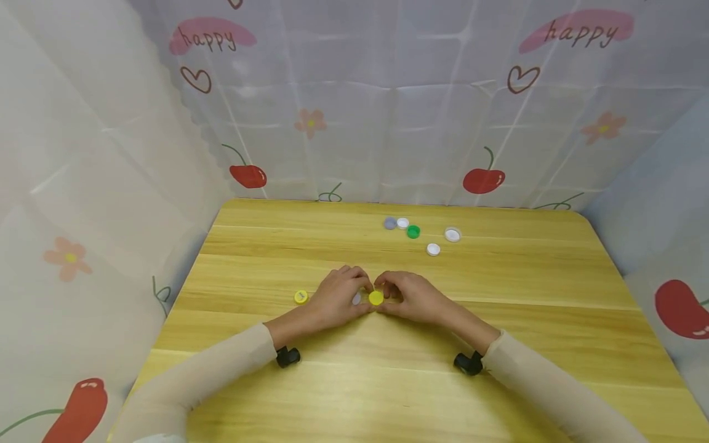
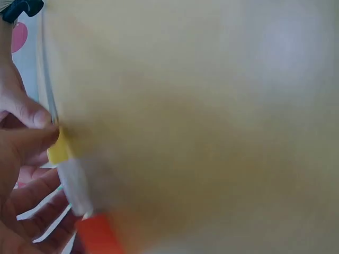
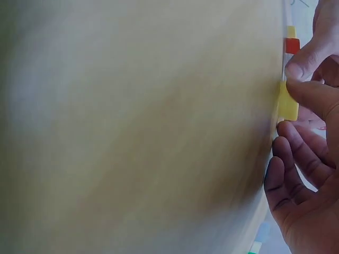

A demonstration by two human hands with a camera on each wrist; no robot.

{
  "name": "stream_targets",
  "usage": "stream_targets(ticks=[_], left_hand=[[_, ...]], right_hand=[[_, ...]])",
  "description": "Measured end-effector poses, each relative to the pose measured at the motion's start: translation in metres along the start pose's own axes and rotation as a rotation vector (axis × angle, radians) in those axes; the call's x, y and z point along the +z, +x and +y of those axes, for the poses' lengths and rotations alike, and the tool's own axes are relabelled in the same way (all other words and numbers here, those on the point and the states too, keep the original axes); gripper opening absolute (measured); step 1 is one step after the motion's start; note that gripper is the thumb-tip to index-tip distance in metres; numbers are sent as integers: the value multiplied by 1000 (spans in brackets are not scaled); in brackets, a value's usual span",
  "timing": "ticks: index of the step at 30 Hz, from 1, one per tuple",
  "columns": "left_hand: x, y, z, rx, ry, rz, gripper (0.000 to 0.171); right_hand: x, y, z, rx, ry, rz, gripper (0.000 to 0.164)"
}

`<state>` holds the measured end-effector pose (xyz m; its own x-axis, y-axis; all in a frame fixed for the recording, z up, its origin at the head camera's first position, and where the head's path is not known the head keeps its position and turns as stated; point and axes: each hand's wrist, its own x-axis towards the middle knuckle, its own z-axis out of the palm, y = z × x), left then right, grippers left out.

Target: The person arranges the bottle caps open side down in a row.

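The step in hand looks to be setting or straightening the yellow cap (image 1: pixel 376 298), which sits at the tabletop (image 1: pixel 388 394) between the two hands, with a pale cap (image 1: pixel 356 298) just beside it at nine o'clock; the next move seems to call for light, level fingertips, so that neither cap gets nudged. The left hand (image 1: pixel 336 298) slants in from eight o'clock and the right hand (image 1: pixel 416 297) from four, thumb tips nearly meeting at the cap's six o'clock edge, each hand's thumb and fingers curled to pinch it.
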<state>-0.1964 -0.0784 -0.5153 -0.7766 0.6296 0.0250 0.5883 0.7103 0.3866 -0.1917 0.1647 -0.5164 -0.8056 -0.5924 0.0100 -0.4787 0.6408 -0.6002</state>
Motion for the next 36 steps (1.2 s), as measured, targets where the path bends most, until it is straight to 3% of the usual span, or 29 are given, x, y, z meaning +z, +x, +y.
stream_targets(ticks=[4, 8, 13, 17, 21, 27, 36], left_hand=[[-12, 11, 0, 24, -10, -69, 47], [-27, 26, 0, 31, -85, -99, 48], [-38, 47, -8, -31, -292, -89, 43], [-34, 66, -20, -87, -509, -77, 44], [-24, 84, -31, -128, -619, -50, 44], [-18, 112, -41, -200, -649, -21, 45], [-18, 143, -54, -310, -632, 65, 39]], right_hand=[[-11, -2, 6, 28, 57, -18, 60], [-25, 0, 16, 47, 122, 9, 53], [-41, 9, 34, 54, 128, 116, 35], [-51, 17, 50, 65, 103, 213, 31], [-56, 21, 64, 83, 93, 290, 32], [-63, 33, 79, 131, 53, 302, 46], [-71, 68, 81, 268, -8, 191, 60]])
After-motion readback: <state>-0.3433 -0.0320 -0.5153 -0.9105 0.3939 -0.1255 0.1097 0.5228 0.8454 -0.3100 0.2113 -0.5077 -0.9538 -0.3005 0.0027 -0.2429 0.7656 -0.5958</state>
